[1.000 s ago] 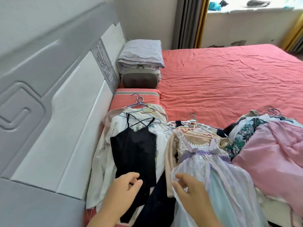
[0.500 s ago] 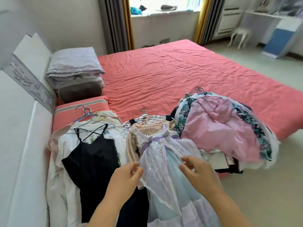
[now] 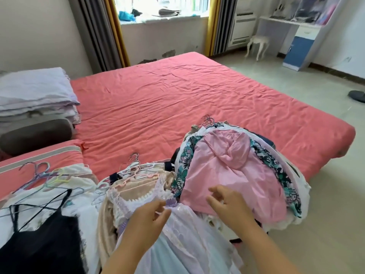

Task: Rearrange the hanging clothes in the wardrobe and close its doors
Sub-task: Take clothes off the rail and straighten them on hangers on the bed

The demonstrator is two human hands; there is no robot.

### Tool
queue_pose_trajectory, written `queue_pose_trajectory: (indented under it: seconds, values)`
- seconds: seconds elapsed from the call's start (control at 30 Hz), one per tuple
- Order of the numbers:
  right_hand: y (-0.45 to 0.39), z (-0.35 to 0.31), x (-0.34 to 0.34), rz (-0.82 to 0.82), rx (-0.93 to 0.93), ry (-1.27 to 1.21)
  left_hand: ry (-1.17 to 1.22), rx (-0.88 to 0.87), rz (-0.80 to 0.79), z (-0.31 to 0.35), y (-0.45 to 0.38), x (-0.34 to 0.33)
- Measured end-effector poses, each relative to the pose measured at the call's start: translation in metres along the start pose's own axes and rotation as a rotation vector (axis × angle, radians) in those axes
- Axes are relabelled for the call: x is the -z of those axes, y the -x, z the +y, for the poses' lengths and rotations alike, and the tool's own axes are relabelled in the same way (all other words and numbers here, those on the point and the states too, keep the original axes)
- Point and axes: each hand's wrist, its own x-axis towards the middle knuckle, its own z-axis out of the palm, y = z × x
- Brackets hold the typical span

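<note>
There is one view, from a camera worn on the person's head, standing at the near long edge of the bed [image 3: 177, 91]. It looks forward and down across the bed toward the far wall, where the window [image 3: 164, 8] sits straight beyond the bed. The wide lens bends the bed's edges. Closest to the lens, at the bottom of the frame, are the left hand [image 3: 150, 218] and right hand [image 3: 231, 202], over the clothes [image 3: 227, 169] heaped on the bed's near edge. Pillows [image 3: 35, 89] lie at the bed's left end; the floor [image 3: 296, 80] shows past its right end.
</note>
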Motion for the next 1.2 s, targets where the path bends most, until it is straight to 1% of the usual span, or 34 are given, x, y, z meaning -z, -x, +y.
queue_pose_trajectory:
  seconds: [0.13, 0.23, 0.37, 0.47, 0.6, 0.67, 0.83, 0.93, 1.07, 1.2]
  values:
    - [-0.067, 0.015, 0.008, -0.088, 0.058, -0.009, 0.006, 0.071, 0.050, 0.025, -0.047, -0.008]
    - [-0.101, 0.023, 0.011, -0.159, 0.074, -0.021, -0.005, 0.116, 0.065, 0.041, -0.072, -0.012]
    - [-0.119, 0.028, 0.012, -0.227, 0.089, -0.031, -0.006, 0.156, 0.076, 0.047, -0.083, -0.010]
    - [-0.118, 0.032, 0.014, -0.245, 0.090, -0.027, -0.015, 0.172, 0.075, 0.042, -0.078, -0.009]
    - [-0.105, 0.041, 0.017, -0.198, 0.047, 0.003, 0.034, 0.178, 0.071, 0.028, -0.073, -0.013]
    - [-0.095, 0.048, 0.024, -0.167, 0.010, 0.023, 0.044, 0.178, 0.039, 0.024, -0.073, -0.020]
    - [-0.088, 0.065, 0.059, -0.092, -0.063, 0.079, 0.058, 0.122, -0.006, 0.036, -0.080, -0.036]
    - [-0.104, 0.075, 0.079, -0.027, -0.064, 0.071, 0.065, 0.088, -0.021, 0.051, -0.099, -0.042]
    - [-0.139, 0.095, 0.101, 0.025, -0.018, 0.063, 0.035, 0.044, -0.019, 0.070, -0.138, -0.059]
    - [-0.197, 0.129, 0.118, 0.009, 0.019, 0.059, -0.022, 0.056, -0.010, 0.092, -0.189, -0.084]
